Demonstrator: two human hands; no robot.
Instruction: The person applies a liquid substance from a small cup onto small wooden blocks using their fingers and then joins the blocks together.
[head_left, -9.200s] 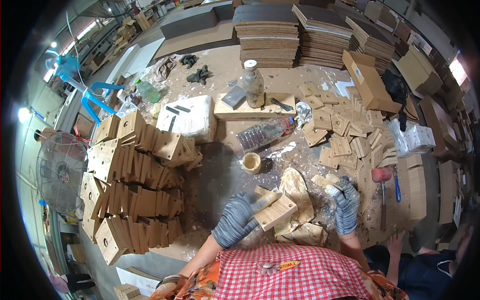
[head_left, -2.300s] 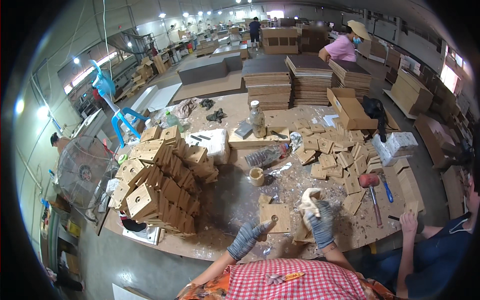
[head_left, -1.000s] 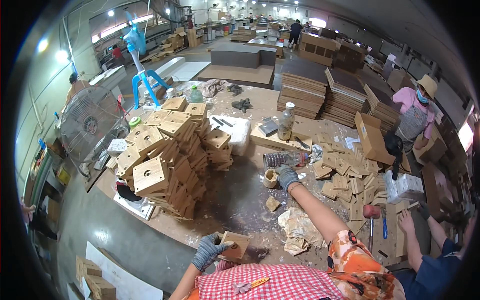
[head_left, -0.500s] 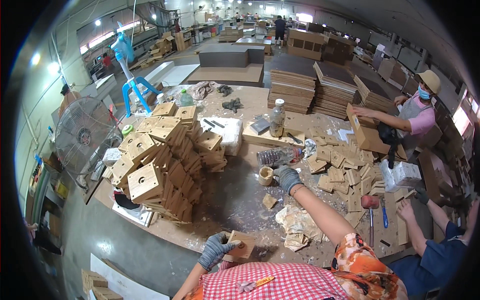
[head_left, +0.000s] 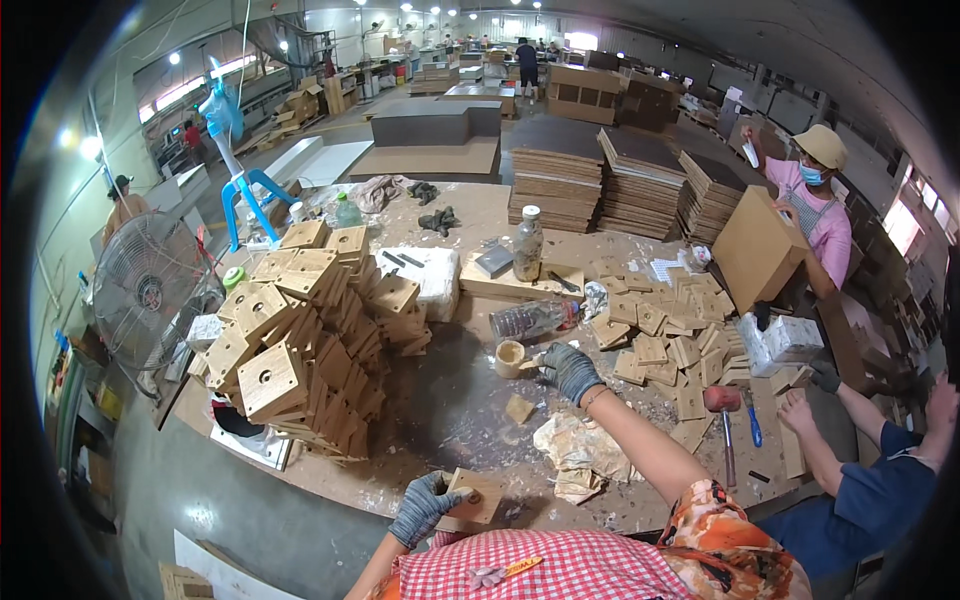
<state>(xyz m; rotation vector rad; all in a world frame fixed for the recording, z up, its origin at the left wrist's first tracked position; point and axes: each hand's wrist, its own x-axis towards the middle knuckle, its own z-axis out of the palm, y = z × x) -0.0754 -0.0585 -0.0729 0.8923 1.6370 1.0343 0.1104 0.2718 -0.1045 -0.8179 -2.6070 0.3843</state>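
Note:
My left hand [head_left: 425,510], in a grey knit glove, is closed around the edge of a square wooden block [head_left: 474,497] with a round hole, just above the table's near edge. My right hand [head_left: 571,373], gloved likewise, pinches a short pale stick [head_left: 532,362] that reaches to the rim of a small tan cup [head_left: 509,359] of paste. Whether the stick is loose or part of the cup I cannot tell. A clear plastic bottle [head_left: 530,319] lies on its side behind the cup. Nearer me is a small tan scrap [head_left: 519,408].
A tall heap of holed wooden blocks [head_left: 300,340] stands left, loose blocks [head_left: 665,340] lie right. A crumpled cloth [head_left: 585,450] and a red mallet [head_left: 722,400] lie near my right arm. One co-worker [head_left: 820,220] handles a cardboard box [head_left: 760,250]; another person's arms [head_left: 850,430] reach in nearby.
My right hand has drawn slightly away from the cup, and the pale stick shows between them. My left hand keeps the block. The co-worker has tilted the box up and raised one hand.

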